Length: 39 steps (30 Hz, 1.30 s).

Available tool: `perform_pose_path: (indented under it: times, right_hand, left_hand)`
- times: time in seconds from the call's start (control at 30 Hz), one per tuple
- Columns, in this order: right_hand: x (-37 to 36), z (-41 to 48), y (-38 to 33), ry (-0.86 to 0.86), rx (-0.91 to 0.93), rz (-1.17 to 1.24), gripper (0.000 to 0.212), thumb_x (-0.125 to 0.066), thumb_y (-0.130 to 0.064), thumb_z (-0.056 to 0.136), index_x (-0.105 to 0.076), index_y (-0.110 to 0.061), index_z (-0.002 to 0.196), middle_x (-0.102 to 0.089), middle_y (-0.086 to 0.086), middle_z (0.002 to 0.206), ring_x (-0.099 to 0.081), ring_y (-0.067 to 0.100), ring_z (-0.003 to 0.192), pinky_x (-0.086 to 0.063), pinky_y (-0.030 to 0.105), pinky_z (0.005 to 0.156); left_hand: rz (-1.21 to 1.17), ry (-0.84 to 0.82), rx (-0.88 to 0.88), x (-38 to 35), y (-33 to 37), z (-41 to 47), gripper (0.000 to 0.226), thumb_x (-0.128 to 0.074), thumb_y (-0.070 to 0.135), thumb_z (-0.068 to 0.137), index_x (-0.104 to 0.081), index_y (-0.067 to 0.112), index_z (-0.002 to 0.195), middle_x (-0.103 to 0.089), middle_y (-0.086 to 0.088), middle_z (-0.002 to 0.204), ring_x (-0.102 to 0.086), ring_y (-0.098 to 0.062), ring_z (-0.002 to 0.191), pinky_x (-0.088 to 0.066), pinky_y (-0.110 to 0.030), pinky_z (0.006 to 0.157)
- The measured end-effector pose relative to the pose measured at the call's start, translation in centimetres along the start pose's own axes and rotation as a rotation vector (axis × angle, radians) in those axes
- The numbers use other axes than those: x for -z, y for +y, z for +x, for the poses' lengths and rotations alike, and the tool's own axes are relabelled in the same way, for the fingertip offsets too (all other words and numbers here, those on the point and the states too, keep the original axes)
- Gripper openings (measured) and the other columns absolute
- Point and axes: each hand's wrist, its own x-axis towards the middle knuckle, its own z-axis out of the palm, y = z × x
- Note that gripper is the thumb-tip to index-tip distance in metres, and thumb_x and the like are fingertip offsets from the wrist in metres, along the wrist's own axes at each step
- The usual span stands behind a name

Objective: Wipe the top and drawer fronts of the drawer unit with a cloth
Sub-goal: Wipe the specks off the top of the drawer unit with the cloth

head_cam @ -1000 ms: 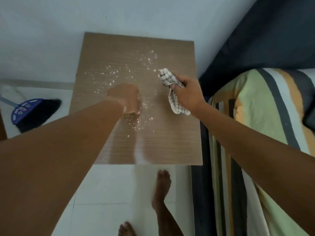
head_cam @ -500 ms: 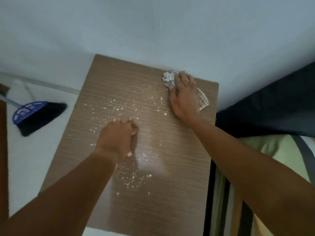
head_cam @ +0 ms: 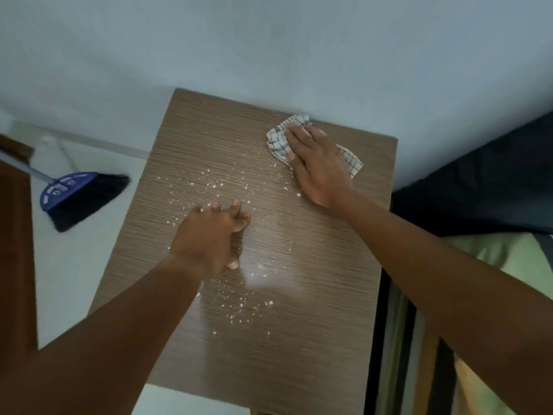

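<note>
White checked cloth point(head_cam: 276, 142) sits pressed under the flat right hand point(head_cam: 320, 167), far right corner of the top point(head_cam: 314, 354). Left hand point(head_cam: 209, 235) rests mid-top, fingers loose, holding nothing. Press evenly and sweep the crumbs point(head_cam: 239, 307) toward one edge, not scattering them.

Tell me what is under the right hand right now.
A checked cloth lies under the right hand, flat on the drawer unit's top near the wall. The hand covers its middle; whatever lies beneath cannot be seen.
</note>
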Motion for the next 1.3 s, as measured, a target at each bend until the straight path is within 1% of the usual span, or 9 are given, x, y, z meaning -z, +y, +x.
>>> perform_pose_path:
  times: [0.13,0.37,0.53,0.6,0.7,0.83,1.03,1.13,1.3]
  right_hand:
    - [-1.2,-3.6,-2.1,-0.024,-0.019,-0.019,0.053,-0.026,-0.041,0.108,-0.026,-0.023,0.158,-0.021,-0.009,0.165,-0.005,0.018,0.156,-0.005,0.038,0.126]
    - [-3.7,-12.2,-6.8,-0.040,0.000,-0.002,0.050,-0.029,-0.038,0.108,-0.027,-0.028,0.157,-0.024,-0.011,0.164,-0.010,0.017,0.155,-0.007,0.037,0.125]
    - [-6.4,-19.5,-11.7,-0.028,-0.027,-0.009,0.051,-0.029,-0.040,0.107,-0.029,-0.029,0.157,-0.026,-0.012,0.163,-0.012,0.016,0.155,-0.010,0.038,0.125]
    - [-7.5,-22.7,-14.1,-0.032,-0.025,-0.008,0.051,-0.029,-0.040,0.107,-0.030,-0.029,0.157,-0.026,-0.012,0.163,-0.013,0.017,0.155,-0.010,0.038,0.125]
    - [-9.2,-27.2,-17.2,-0.036,-0.004,-0.027,0.051,-0.030,-0.039,0.107,-0.031,-0.027,0.156,-0.026,-0.011,0.163,-0.015,0.021,0.154,-0.010,0.039,0.124]
    - [-10.9,-31.3,-19.5,-0.024,0.023,-0.042,0.050,-0.034,-0.034,0.107,-0.030,-0.027,0.157,-0.025,-0.011,0.164,-0.016,0.024,0.154,-0.012,0.040,0.124]
    - [-12.7,-34.2,-21.8,0.098,-0.010,0.083,0.066,-0.057,0.009,0.086,-0.051,-0.019,0.146,-0.047,-0.005,0.153,-0.036,0.029,0.146,-0.043,0.052,0.111]
    - [-12.6,-35.4,-23.4,0.134,0.033,0.078,0.074,-0.063,0.023,0.071,-0.063,-0.015,0.134,-0.059,-0.002,0.142,-0.050,0.030,0.137,-0.054,0.048,0.099]
    - [-10.4,-36.0,-24.4,0.153,0.025,0.227,0.054,-0.061,0.014,0.085,-0.066,-0.014,0.131,-0.063,0.000,0.137,-0.053,0.021,0.135,-0.046,0.033,0.109]
  left_hand:
    - [-0.011,0.024,-0.038,-0.6,-0.6,-0.3,0.098,-0.084,0.043,0.071,-0.030,0.037,0.153,-0.019,0.010,0.164,-0.026,-0.026,0.151,-0.015,-0.043,0.124]
    - [0.033,0.070,-0.113,-2.2,-1.9,-0.8,0.097,-0.076,0.051,0.079,-0.023,0.031,0.157,-0.019,0.005,0.166,-0.025,-0.029,0.151,-0.018,-0.050,0.122]
    - [0.068,0.286,-0.225,-6.1,-4.6,-5.0,0.068,-0.072,0.054,0.081,-0.053,0.029,0.142,-0.053,-0.002,0.149,-0.048,-0.029,0.135,-0.019,-0.052,0.117]
    - [0.073,0.310,-0.263,-7.7,-5.8,-7.4,0.060,-0.069,0.052,0.085,-0.057,0.029,0.139,-0.053,0.002,0.149,-0.047,-0.027,0.136,-0.016,-0.054,0.117]
    - [0.021,0.255,-0.281,-9.8,-7.5,-10.0,0.058,-0.067,0.051,0.087,-0.057,0.029,0.140,-0.047,0.006,0.153,-0.043,-0.027,0.140,-0.013,-0.057,0.119]
    - [0.126,0.164,-0.285,-11.4,-8.7,-11.4,0.071,-0.062,0.057,0.088,-0.039,0.035,0.152,-0.032,0.010,0.161,-0.031,-0.026,0.149,-0.011,-0.060,0.118]
    - [0.130,0.073,-0.209,-10.9,-7.9,-11.2,0.070,-0.062,0.059,0.087,-0.042,0.036,0.150,-0.031,0.010,0.162,-0.031,-0.028,0.148,-0.008,-0.064,0.117]
    - [0.188,0.054,-0.206,-10.7,-7.5,-11.8,0.068,-0.059,0.057,0.091,-0.037,0.036,0.152,-0.021,0.012,0.165,-0.024,-0.028,0.151,-0.009,-0.065,0.118]
    - [0.184,0.000,-0.182,-10.2,-7.0,-11.8,0.068,-0.061,0.054,0.092,-0.038,0.035,0.152,-0.024,0.009,0.165,-0.026,-0.029,0.150,-0.008,-0.064,0.118]
